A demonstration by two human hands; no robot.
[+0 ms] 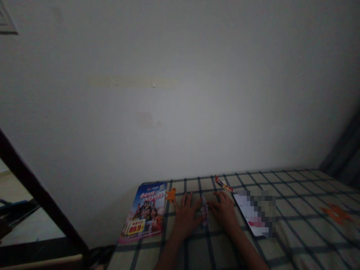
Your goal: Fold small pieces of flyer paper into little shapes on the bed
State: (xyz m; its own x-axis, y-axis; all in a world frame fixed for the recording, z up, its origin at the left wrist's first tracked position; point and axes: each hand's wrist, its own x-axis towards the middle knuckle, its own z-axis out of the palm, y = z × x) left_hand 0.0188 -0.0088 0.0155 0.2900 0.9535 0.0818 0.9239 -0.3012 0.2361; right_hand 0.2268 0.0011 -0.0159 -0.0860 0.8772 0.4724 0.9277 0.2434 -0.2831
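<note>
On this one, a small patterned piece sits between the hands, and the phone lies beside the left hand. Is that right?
Not quite: the phone lies beside the right hand, not the left hand, as the head view shows. The small patterned piece does sit between the hands.

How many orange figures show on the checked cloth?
2: one orange figure between the leaflets and the left hand, another orange figure at far right, beyond the phone. More could be hidden under these things.
</note>
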